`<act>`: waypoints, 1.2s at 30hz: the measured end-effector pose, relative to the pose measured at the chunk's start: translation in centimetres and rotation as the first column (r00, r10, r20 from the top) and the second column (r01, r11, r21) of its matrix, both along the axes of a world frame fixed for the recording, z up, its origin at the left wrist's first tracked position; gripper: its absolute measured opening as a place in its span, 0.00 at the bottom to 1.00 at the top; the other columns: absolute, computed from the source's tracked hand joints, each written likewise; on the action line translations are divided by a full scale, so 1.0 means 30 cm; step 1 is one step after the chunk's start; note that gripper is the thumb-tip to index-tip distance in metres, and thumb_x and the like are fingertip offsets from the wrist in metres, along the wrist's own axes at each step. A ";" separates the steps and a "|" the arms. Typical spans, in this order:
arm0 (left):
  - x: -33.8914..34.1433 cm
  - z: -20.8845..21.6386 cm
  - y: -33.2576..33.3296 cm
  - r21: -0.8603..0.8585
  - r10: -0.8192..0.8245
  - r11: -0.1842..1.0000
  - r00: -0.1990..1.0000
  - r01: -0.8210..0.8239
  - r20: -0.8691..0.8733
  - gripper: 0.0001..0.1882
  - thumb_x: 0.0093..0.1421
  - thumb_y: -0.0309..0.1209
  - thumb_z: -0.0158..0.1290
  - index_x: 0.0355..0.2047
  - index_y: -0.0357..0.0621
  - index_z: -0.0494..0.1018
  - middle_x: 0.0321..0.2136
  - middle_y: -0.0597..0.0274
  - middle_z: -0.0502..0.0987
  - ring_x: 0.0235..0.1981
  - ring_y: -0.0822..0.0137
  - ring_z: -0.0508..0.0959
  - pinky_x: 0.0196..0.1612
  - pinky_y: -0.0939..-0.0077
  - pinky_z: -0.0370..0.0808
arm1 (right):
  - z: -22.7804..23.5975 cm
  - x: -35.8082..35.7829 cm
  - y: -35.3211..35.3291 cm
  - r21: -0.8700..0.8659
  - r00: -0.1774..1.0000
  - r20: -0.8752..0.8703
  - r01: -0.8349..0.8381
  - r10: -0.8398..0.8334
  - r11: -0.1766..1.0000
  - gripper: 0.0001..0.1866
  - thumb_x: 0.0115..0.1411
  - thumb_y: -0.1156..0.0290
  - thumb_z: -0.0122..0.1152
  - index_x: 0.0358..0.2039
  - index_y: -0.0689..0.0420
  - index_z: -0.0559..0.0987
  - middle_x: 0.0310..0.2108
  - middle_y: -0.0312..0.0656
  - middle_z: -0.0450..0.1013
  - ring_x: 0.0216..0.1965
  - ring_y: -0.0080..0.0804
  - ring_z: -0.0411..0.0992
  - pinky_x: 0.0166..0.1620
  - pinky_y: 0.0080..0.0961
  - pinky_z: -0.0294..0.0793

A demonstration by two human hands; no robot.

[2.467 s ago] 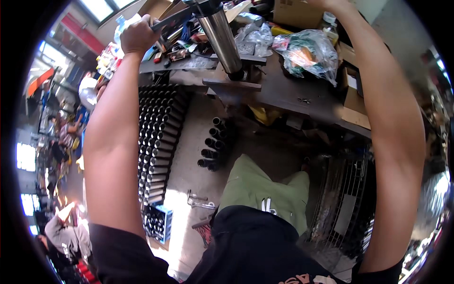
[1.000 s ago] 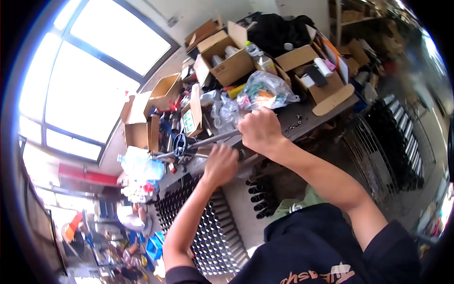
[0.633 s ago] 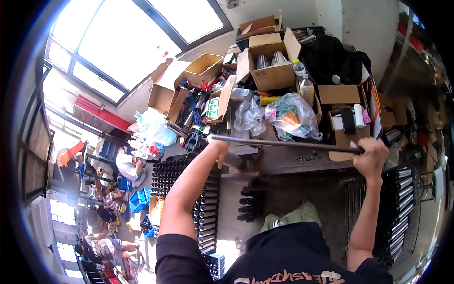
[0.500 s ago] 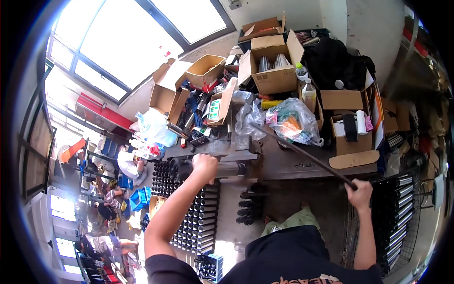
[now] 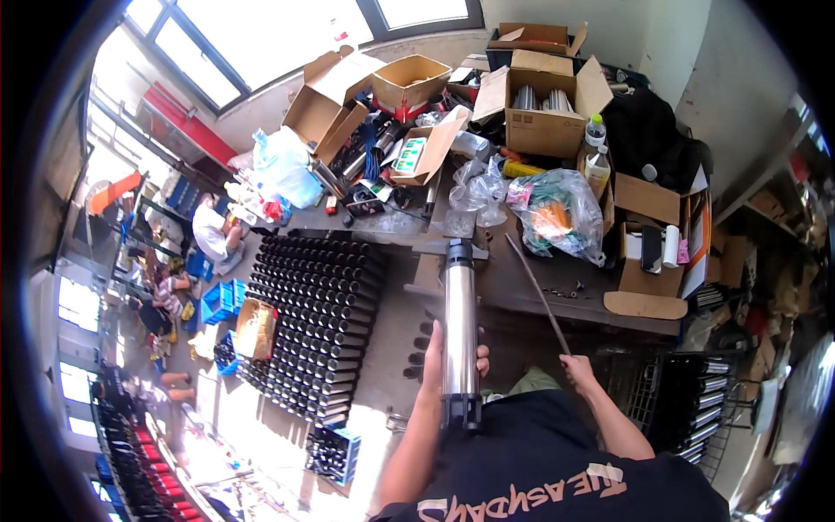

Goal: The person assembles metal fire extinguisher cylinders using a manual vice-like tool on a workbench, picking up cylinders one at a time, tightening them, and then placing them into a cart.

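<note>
A shiny metal cylinder with black fittings at both ends (image 5: 459,326) stands nearly upright in front of my chest. My left hand (image 5: 430,370) is closed around its lower half, with fingertips showing on the far side. Its upper end overlaps the front edge of the workbench (image 5: 513,300). To the right, my right hand (image 5: 578,372) grips the near end of a long thin metal rod (image 5: 541,296). That rod slants up and left over the bench, its far tip near a clear plastic bag with coloured contents (image 5: 557,213).
Cardboard boxes (image 5: 544,130), bottles (image 5: 595,165) and loose parts crowd the bench. On the floor at left stand rows of black-topped cylinders (image 5: 309,313) beside blue crates (image 5: 222,300). A wire cage with metal tubes (image 5: 709,409) is at right. Other people (image 5: 213,230) sit farther left.
The cylinder has turned from lying sideways to nearly upright and moved right, toward my chest. My right hand and the rod have shifted left; the view has swung too.
</note>
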State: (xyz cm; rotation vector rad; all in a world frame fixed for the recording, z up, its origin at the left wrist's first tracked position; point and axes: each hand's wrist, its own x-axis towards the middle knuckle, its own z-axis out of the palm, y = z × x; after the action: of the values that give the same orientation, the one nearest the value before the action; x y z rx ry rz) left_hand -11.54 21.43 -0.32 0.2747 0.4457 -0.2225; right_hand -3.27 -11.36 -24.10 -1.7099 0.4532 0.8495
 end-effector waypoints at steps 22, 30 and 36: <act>0.063 0.045 0.150 -0.076 0.165 0.985 0.975 -0.155 0.147 0.46 0.65 0.69 0.33 0.46 0.29 0.67 0.33 0.47 0.75 0.31 0.55 0.78 0.33 0.61 0.81 | -0.159 0.065 0.056 -0.105 0.995 -0.052 -0.089 0.084 0.990 0.21 0.65 0.50 0.58 0.25 0.55 0.75 0.19 0.36 0.69 0.18 0.28 0.67 0.23 0.30 0.65; 0.058 0.016 0.126 -0.204 0.222 0.960 0.967 -0.193 0.128 0.32 0.63 0.57 0.50 0.43 0.34 0.67 0.35 0.49 0.73 0.32 0.57 0.77 0.36 0.64 0.79 | 0.065 -0.066 0.095 -0.611 0.948 0.250 -0.004 0.197 0.792 0.34 0.58 0.35 0.59 0.24 0.61 0.82 0.23 0.54 0.77 0.33 0.56 0.78 0.37 0.46 0.73; 0.099 -0.057 0.095 -0.375 0.250 0.895 0.968 -0.243 -0.030 0.32 0.57 0.53 0.57 0.41 0.31 0.67 0.34 0.51 0.72 0.33 0.61 0.73 0.38 0.69 0.79 | 0.240 -0.111 0.015 -0.501 0.792 0.548 0.052 0.270 0.864 0.33 0.62 0.44 0.61 0.17 0.64 0.74 0.12 0.48 0.62 0.15 0.34 0.62 0.24 0.38 0.61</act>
State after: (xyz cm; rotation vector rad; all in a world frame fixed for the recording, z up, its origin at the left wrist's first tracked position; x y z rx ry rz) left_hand -8.58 24.29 -2.03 -0.1584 0.4058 -0.0524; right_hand -6.60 -10.91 -16.90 -2.3874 0.1213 0.2137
